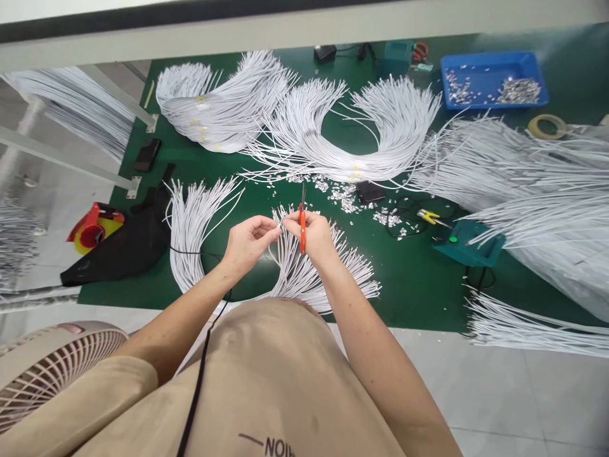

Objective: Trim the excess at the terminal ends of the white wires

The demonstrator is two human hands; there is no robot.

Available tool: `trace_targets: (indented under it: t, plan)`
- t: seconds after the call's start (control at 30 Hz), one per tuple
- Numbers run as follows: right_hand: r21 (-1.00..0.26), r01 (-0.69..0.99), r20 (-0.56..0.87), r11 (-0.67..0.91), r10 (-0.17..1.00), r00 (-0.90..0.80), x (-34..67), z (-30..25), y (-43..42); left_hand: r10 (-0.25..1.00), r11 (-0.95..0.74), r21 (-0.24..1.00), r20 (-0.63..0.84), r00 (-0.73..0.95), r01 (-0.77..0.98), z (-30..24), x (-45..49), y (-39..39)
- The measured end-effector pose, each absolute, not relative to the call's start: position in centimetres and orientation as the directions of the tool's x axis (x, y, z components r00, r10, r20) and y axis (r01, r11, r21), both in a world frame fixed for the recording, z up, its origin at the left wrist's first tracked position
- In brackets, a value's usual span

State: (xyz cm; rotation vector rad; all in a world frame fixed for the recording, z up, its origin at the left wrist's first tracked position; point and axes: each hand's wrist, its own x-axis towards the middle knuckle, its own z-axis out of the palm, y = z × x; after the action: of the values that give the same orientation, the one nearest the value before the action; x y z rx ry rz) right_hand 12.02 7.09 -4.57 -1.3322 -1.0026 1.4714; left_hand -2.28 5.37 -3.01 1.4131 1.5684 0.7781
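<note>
Scissors [302,232] with orange handles sit in the right hand [311,236], their blades pointing away from the body, and I watch from my remote seat as that hand folds around them, fingertips drawn close together. I see the left hand [253,240] just beside it, thumb and forefinger pinched narrow on a white wire end [280,226] between the two hands. I cannot tell whether the right fingertips touch that wire too.

Below the hands I have the near wire bundle [297,270], curved like a horseshoe on the green table [409,295], its bend partly hidden by the shirt [285,374]. From my view the left hand hangs over the gap in the curve, and the right one over the bundle's right arm, whose ends fan out.

Beyond the fingertips I make out scattered silver bits [345,197], then a second curved bundle [342,157]. A yellow-handled tool [429,216] lies well to the right, near a teal box [469,244]. Farther back I see a blue tray [495,103] holding more silver bits.
</note>
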Motion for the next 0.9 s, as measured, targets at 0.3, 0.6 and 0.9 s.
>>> trace_targets:
  t: [0.3, 0.6, 0.9]
  plan:
    - [-0.829, -0.363, -0.479, -0.426, 0.875, 0.067, 9.2, -5.1, 6.1, 0.989, 0.134, 0.951, -0.148, 0.029, 0.279, -3.2, -2.1, 5.6]
    - [-0.907, -0.260, -0.380, -0.330, 0.909, 0.172, 10.6, -5.9, 6.8, 0.935, 0.305, 0.943, -0.323, 0.146, 0.132, -2.7, -2.1, 5.6]
    - [-0.960, -0.141, -0.244, -0.242, 0.970, -0.003, 10.5, -4.9, 6.6, 0.881, 0.438, 0.899, -0.424, 0.210, -0.024, -2.9, -2.1, 5.8]
